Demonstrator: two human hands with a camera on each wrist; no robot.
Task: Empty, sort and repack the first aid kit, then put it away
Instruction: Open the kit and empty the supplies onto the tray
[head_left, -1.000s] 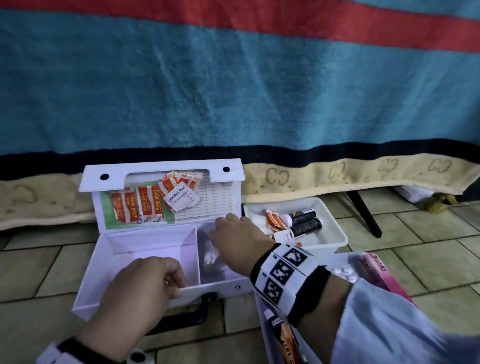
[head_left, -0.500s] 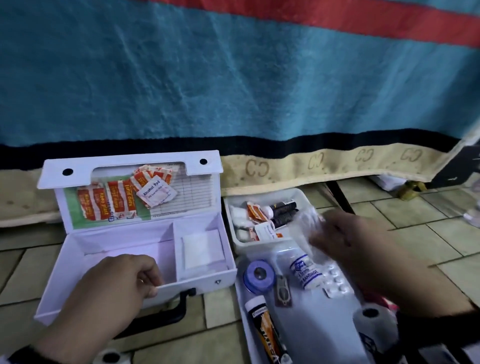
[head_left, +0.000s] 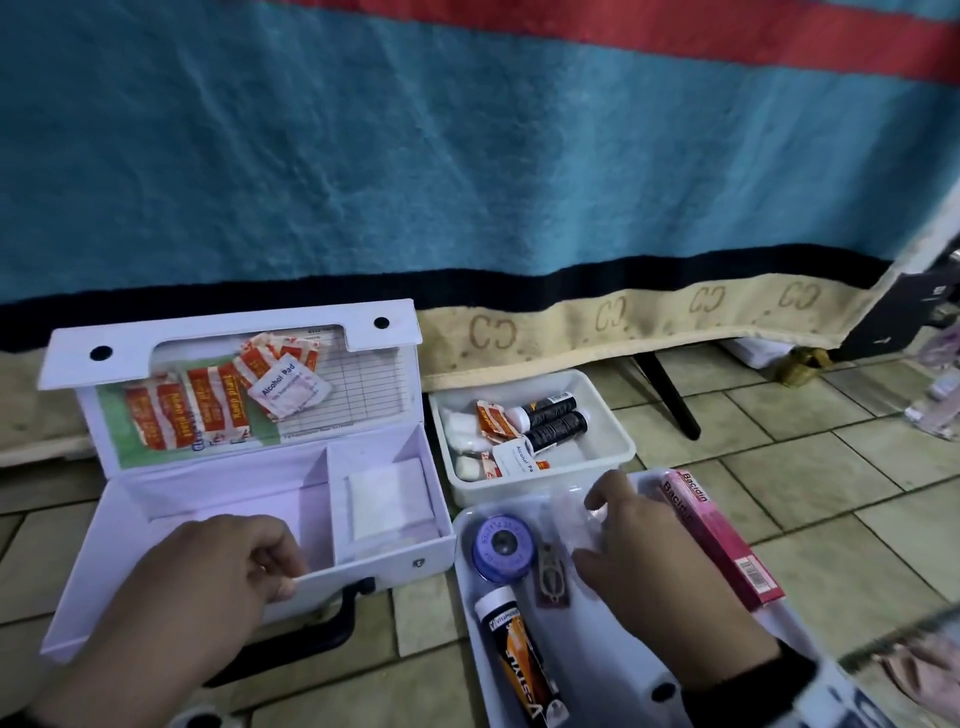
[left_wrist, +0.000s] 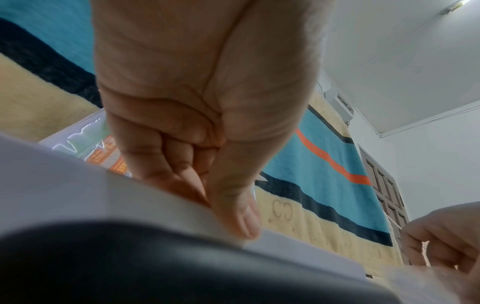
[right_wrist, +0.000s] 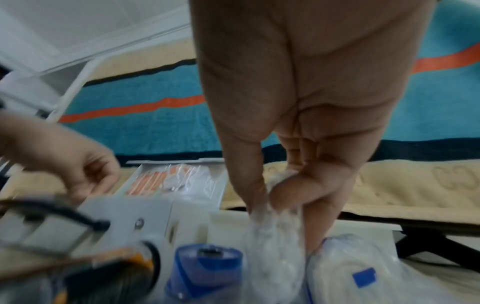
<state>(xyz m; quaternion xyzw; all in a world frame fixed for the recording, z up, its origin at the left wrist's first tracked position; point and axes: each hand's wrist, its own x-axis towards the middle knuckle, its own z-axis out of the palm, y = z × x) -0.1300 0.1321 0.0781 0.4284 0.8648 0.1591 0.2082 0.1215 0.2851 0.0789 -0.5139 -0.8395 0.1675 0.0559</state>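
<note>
Emptying judged nearly done: first aid kit case (head_left: 249, 499) sits open on the tiled floor at lower left of the head view, left compartment bare, right compartment holding only a white gauze pad (head_left: 389, 496). Plaster strips and an alcohol pad (head_left: 288, 389) are tucked behind the lid pocket. Front wall of the case is pinched by the left hand (head_left: 208, 592), thumb outside, fingers curled over the rim. Sorting is under way: small white tray (head_left: 608, 410) at centre holds dark bottles, sachets and cotton; long white tray (head_left: 467, 587) at lower centre holds a blue tape roll (head_left: 501, 545), an orange tube (head_left: 519, 654) and a pink Bacidin box (head_left: 722, 540). A crinkled clear plastic bag (right_wrist: 272, 246) is gripped by the right hand (head_left: 649, 561) over the long tray, fingers curled round it. Left to do, by judgement: remaining gauze out, repack, close, put away.
</note>
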